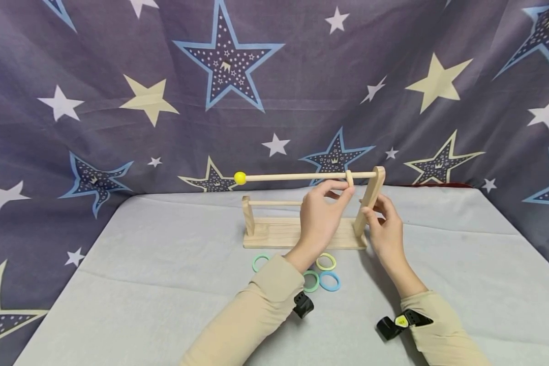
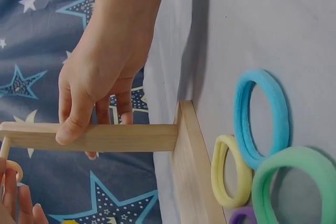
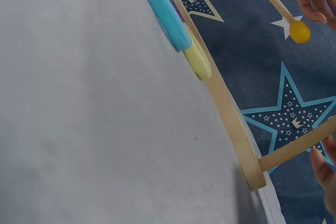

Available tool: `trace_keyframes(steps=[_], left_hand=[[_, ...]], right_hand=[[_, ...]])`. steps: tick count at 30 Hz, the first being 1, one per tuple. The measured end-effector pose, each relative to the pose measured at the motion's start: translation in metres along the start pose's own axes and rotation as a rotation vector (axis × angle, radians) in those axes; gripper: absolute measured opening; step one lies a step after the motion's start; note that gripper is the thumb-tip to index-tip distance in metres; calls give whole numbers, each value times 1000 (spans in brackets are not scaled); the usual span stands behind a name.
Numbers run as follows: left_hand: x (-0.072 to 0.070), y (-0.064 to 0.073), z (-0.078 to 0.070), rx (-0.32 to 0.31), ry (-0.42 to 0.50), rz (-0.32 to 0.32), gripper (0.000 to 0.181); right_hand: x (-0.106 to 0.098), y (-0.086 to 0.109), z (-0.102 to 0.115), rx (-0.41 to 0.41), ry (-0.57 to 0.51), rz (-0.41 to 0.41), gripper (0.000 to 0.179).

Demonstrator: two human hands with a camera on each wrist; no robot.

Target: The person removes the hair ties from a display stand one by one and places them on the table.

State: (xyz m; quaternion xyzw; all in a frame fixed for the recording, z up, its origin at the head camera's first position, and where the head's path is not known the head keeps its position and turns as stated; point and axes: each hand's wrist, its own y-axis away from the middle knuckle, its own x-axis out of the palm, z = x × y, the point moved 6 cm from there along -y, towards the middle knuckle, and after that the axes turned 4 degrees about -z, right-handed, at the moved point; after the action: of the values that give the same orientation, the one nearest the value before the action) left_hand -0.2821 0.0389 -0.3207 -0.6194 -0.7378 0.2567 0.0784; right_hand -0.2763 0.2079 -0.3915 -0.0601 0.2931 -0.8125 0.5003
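Observation:
On the light tabletop stands a wooden rack [image 1: 274, 234] with a long upper rod [image 1: 288, 177], a lower rod and a yellow ball [image 1: 240, 178] at the upper rod's free end. My left hand [image 1: 322, 213] pinches a pale orange hair tie [image 1: 349, 178] that is around the upper rod, close to the right upright [image 1: 372, 198]. That upright is held by my right hand [image 1: 386, 231], its thumb on one face and the fingers behind. The left wrist view shows the right hand's thumb [image 2: 72, 128] lying across the wood.
In front of the base lie a blue hair tie [image 1: 330, 281], a yellow one [image 1: 326, 262] and two green ones, partly behind my left forearm. A purple hair tie [image 2: 243, 215] peeks out beside them. A star-patterned cloth [image 1: 229, 142] hangs behind the table.

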Motion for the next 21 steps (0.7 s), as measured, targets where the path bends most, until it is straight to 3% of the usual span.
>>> trace_keyframes(steps=[12,21], left_hand=[[-19,0,6,12,50,-24,12],[-34,-2,10,55,42,-21,13]], right_hand=[[0,1,-1,-17,-2,4,40],[1,0,-1,-28,-16,3,39]])
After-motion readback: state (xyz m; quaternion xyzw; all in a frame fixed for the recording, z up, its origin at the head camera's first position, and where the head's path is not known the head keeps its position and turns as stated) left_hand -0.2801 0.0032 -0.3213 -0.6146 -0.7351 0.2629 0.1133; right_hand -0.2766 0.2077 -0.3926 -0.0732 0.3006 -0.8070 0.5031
